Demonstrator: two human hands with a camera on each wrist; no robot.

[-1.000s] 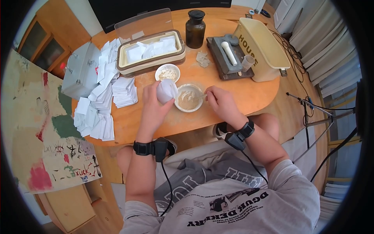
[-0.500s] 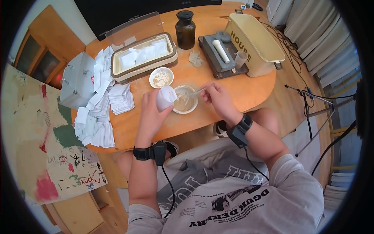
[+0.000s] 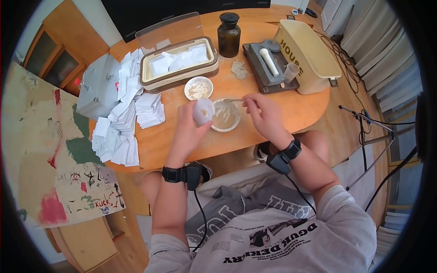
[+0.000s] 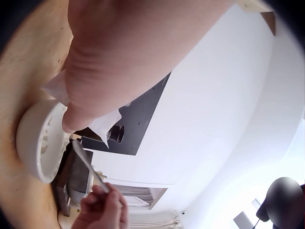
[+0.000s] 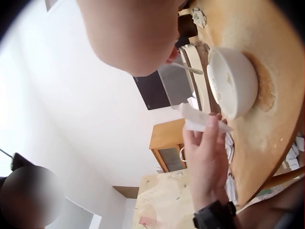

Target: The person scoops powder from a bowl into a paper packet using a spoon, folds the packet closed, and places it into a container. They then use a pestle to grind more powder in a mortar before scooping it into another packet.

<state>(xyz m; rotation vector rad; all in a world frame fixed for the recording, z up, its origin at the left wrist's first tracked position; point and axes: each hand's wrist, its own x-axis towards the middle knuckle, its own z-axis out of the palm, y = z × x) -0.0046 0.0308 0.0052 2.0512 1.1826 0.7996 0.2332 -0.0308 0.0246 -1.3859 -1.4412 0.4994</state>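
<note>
In my left hand [image 3: 187, 125] I hold a white paper packet [image 3: 203, 109] by its sides, between thumb and fingers. Its mouth gapes, and a little tan powder shows inside. The packet sits at the left rim of a white bowl [image 5: 245, 86] that contains a pale tan paste or powder. Pinched in my right hand [image 3: 266, 116] is a slim metal spoon [image 4: 86, 160]. Its shaft passes above the bowl's back rim, with the tip toward the packet. Just behind the packet stands a smaller white bowl [image 3: 211, 84] with off-white flakes.
Stacks of white paper packets [image 3: 150, 111] lie to the left beside a silver case [image 3: 98, 86]. Behind are a lidded cream box [image 3: 177, 79] of packets and a dark jar [image 3: 229, 36]. A grey stone slab [image 3: 264, 75] with a white pestle and a cream bin [image 3: 314, 54] stand right.
The spoon has come up from inside the bowl and swung left over its back rim. The packet's mouth has turned more toward the head camera, showing powder inside.
</note>
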